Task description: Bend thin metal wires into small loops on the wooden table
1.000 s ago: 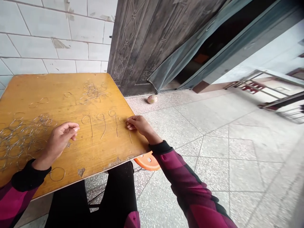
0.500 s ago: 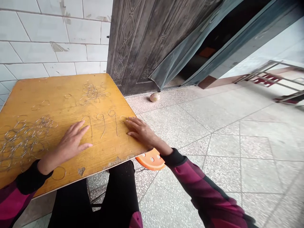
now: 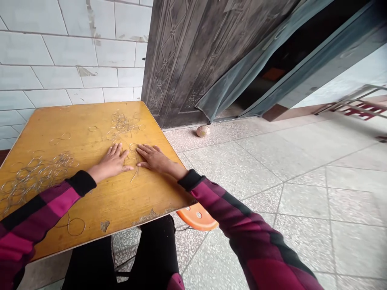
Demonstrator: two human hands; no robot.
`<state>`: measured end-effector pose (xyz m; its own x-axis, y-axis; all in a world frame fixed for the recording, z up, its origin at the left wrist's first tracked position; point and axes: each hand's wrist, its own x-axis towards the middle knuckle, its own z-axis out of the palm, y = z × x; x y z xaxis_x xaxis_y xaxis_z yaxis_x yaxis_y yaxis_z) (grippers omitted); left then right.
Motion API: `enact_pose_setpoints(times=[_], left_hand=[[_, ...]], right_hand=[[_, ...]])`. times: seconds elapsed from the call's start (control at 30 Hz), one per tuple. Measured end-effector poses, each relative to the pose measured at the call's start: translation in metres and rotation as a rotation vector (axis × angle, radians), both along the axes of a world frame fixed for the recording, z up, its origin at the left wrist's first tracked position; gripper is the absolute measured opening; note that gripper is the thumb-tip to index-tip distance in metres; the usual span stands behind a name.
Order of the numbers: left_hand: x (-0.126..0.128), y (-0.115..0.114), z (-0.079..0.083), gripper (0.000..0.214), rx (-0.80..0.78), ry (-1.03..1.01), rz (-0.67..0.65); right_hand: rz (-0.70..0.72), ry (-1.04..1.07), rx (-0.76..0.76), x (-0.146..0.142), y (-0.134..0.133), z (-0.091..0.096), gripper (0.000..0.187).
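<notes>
My left hand [image 3: 112,162] and my right hand [image 3: 154,157] lie flat, fingers stretched out, side by side on the yellow wooden table [image 3: 90,201]. Between and under them are the thin wire pieces with a loop at one end [image 3: 133,155], bunched together, one tail sticking out towards me. Just beyond the fingertips lies a small tangle of wire loops [image 3: 122,123]. A big heap of wire rings [image 3: 32,177] covers the table's left part. A single ring [image 3: 75,226] lies near the front edge.
A white tiled wall stands behind the table, a dark metal door [image 3: 187,52] to its right. An orange stool [image 3: 196,216] shows under the table's right corner. A small round ball [image 3: 202,131] rests on the terrazzo floor by the door. A metal rack [image 3: 356,106] stands far right.
Both hands opened flat and slid together towards the table's middle. The looped wire pieces, laid apart in a row before, are now pushed into a bunch between them.
</notes>
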<state>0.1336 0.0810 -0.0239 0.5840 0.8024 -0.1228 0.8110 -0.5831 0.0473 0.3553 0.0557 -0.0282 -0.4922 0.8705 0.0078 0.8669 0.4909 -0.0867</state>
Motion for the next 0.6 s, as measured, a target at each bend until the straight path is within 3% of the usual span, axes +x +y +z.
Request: enact_pose_setpoints(times=[0.17,0.37,0.47,0.6], left_hand=[[0.007,0.059,0.008,0.089,0.022,-0.003,0.067],[0.002,0.114,0.021,0.072,0.19,-0.091,0.182],[-0.006,0.118,0.035,0.062,0.276,-0.223,0.164],[-0.04,0.096,0.064,0.054,0.27,-0.293,0.138]], right_hand=[[-0.008,0.023,0.035,-0.024,0.066,0.005,0.062],[-0.2,0.117,0.135,-0.041,0.129,0.01,0.054],[-0.286,0.177,0.18,-0.045,0.128,0.014,0.05],[-0.168,0.243,0.224,-0.04,0.091,0.02,0.046]])
